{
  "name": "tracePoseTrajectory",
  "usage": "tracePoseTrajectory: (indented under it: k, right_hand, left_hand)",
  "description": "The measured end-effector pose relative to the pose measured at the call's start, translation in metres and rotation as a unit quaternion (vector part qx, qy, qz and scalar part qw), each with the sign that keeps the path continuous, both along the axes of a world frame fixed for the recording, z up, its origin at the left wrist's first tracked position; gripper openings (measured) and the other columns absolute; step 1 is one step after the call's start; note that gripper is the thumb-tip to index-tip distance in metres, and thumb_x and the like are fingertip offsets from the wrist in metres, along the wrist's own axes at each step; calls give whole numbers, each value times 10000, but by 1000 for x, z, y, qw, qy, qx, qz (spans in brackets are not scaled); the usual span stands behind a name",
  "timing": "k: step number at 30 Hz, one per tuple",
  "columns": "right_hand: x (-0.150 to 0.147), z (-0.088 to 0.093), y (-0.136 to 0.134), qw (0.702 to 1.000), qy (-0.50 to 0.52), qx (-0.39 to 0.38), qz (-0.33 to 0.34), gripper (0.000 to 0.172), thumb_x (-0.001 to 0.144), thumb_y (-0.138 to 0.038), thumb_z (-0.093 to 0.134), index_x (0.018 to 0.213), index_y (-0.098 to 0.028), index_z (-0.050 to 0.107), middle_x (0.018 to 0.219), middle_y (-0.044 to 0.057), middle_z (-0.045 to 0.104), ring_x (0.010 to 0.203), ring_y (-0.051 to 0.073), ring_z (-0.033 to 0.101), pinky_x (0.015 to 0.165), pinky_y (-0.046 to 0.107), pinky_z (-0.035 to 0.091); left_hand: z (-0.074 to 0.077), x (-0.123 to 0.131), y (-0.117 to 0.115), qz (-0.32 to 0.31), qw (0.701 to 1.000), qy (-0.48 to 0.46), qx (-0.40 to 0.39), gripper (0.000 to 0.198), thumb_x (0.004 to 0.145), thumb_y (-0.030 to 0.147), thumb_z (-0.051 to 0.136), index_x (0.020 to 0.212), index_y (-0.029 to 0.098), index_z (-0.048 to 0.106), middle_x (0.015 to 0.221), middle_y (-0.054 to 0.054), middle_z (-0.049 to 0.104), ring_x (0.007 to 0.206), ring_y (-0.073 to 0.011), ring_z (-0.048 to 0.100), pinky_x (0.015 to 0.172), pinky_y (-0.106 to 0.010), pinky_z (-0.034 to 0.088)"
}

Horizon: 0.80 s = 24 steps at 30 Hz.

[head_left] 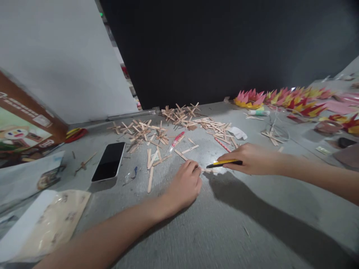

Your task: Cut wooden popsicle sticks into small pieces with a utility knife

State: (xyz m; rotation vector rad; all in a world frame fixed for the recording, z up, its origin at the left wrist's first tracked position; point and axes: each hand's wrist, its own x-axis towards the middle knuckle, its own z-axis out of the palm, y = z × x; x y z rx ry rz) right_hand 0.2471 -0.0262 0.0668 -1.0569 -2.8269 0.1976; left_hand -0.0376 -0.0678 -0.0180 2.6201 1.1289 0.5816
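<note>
Right grip (248, 158) round cutter (224, 163), left grip (185, 181) partly hiding stick (209, 170)

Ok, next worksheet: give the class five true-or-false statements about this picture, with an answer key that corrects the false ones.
1. The right hand holds a yellow-and-black utility knife. True.
2. The left hand rests on the smartphone. False: it is at a wooden craft stick near the knife's tip, apart from the phone.
3. The smartphone's screen faces up and is dark. True.
4. None of the craft sticks in the pile cross each other. False: many lie crossed, some in star-like shapes.
5. Pink-and-yellow pointed paper shapes are toward the back right. True.
</note>
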Motion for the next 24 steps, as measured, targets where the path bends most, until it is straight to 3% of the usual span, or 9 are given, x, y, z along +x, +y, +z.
tracePoseTrajectory:
  k: [8, 24]
  right_hand:
    - [-8, 2, -5, 998, -56, -21, 24, 326, 1056, -288, 558, 1317, -329, 749, 804, 9, 816, 613, 160, 695, 569, 257, 349]
    - [-9, 1, -2, 998, -57, -28, 13, 321, 1061, -307, 547, 1299, -342, 759, 821, 18, 819, 635, 173, 698, 576, 260, 349]
  left_hand:
    - [-2, 0, 0, -2, 1000, -9, 2, 244, 1005, 101, 505, 1166, 143, 683, 1198, -119, 627, 1222, -273, 538, 1124, -450, 480]
    - [-4, 0, 1, -2, 1000, -21, 5, 242, 993, 96, 516, 1166, 158, 673, 1198, -117, 624, 1223, -275, 540, 1109, -463, 487]
